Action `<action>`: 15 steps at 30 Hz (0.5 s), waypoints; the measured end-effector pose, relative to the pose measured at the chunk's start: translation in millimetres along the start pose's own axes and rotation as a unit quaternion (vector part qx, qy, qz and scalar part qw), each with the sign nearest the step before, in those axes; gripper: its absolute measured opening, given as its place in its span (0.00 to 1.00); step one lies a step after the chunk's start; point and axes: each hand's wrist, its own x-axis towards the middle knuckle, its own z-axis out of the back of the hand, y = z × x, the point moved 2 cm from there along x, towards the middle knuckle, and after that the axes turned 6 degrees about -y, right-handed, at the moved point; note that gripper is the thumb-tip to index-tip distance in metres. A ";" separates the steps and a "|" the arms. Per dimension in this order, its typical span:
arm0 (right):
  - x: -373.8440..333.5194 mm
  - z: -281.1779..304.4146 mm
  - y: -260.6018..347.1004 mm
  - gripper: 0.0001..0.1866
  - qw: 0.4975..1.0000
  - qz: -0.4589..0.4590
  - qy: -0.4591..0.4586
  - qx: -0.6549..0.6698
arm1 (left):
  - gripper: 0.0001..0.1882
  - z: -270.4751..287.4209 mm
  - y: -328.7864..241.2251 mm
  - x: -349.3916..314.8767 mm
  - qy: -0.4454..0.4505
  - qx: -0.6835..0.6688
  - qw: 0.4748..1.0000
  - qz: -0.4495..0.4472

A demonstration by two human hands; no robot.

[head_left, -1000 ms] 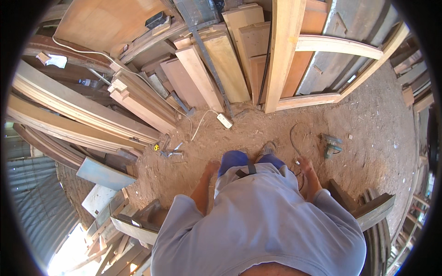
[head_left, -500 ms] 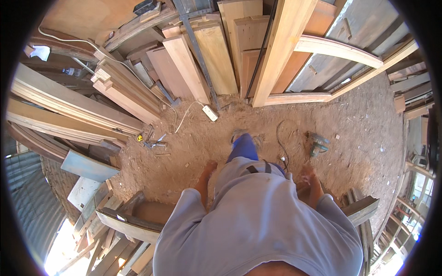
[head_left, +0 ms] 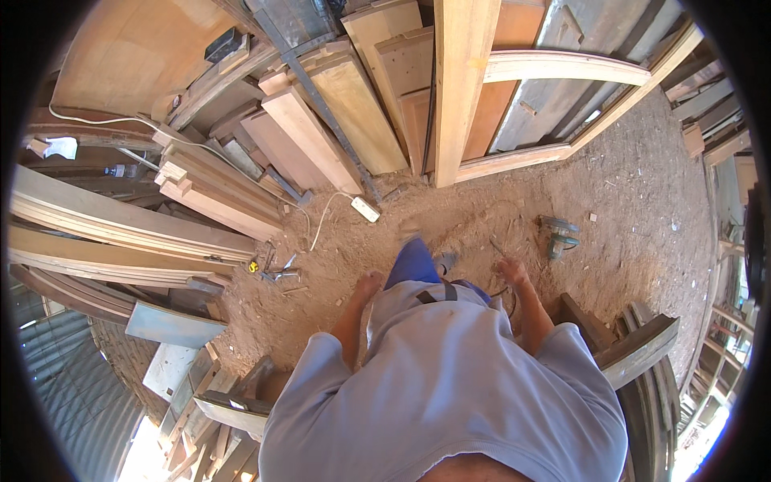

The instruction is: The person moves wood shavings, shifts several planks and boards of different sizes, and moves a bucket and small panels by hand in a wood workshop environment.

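My left hand (head_left: 369, 285) hangs beside my left hip with its fingers loosely apart; I see nothing in it. My right hand (head_left: 511, 271) is held forward of my right hip, fingers apart, over a dark cable (head_left: 512, 302) that shows partly below it. I make out nothing held there, though the fingers are small and slightly blurred. Ahead and right of this hand, a green-and-dark power tool (head_left: 559, 239) lies on the dirt floor, apart from my fingers. One blue trouser leg (head_left: 413, 265) shows in front of me.
A white power strip (head_left: 365, 210) with its cord lies ahead. Several hand tools (head_left: 277, 270) lie at left. Boards (head_left: 313, 136) lean along the far side; a wooden frame (head_left: 514, 165) stands far right. Timber (head_left: 642, 350) stands close behind my right arm.
My right hand has moved forward and slightly left, toward the cable on the floor. My left hand has risen slightly. The view has shifted, while the power tool stays on the floor.
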 end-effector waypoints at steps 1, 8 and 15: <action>-1.8 -7.3 -43.3 0.14 0.996 0.077 -0.013 -0.032 | 0.20 7.4 -11.8 0.0 0.003 0.015 1.000 0.004; -1.7 -25.8 -53.8 0.10 0.803 0.165 0.203 -0.536 | 0.16 50.7 33.8 -44.2 -0.133 -0.021 0.991 0.018; 77.0 -62.3 -13.6 0.10 0.712 0.248 0.204 -0.624 | 0.15 85.8 170.3 -74.8 -0.072 -0.195 0.961 0.180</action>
